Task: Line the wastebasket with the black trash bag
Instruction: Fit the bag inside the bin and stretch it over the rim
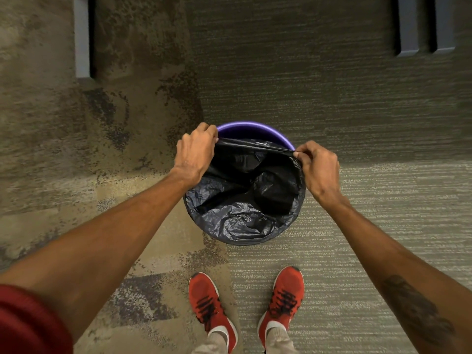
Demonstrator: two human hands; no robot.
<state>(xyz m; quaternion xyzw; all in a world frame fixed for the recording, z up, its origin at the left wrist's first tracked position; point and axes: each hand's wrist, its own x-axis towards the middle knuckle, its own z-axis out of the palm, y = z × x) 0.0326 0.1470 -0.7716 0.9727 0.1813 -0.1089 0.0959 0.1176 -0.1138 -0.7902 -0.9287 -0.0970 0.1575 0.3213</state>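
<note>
A round purple wastebasket (251, 127) stands on the carpet in front of my feet. The black trash bag (245, 200) hangs inside it, and its near edge is folded over the near rim. The far edge of the bag is stretched in a straight line across the opening, short of the bare purple far rim. My left hand (195, 152) pinches that edge at the left side of the basket. My right hand (319, 167) pinches it at the right side.
My two red shoes (288, 297) stand just behind the basket on patterned grey-brown carpet (102, 149). Grey furniture legs rise at the far left (83, 47) and far right (408, 34).
</note>
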